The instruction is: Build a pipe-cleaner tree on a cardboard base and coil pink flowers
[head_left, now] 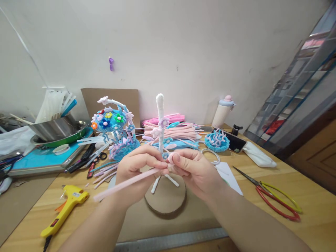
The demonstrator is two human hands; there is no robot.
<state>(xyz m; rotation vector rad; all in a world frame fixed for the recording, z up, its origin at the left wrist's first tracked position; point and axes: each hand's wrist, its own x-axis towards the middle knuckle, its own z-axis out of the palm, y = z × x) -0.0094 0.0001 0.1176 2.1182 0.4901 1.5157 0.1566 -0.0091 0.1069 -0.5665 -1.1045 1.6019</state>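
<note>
My left hand and my right hand meet in front of me, both pinching one pale pink pipe cleaner. Its free end sticks out down and to the left from under my left fingers. Between my right thumb and fingers the other end is bent into small loops, partly hidden. Just behind my hands rises a white wrapped stem with lilac flowers and blue bits on it. White legs at its foot rest on a round cardboard disc.
A yellow glue gun lies at the left, scissors at the right. Behind are bundles of pipe cleaners, a blue flowered pipe-cleaner piece, a blue round piece, a phone, a bottle and a steel bowl.
</note>
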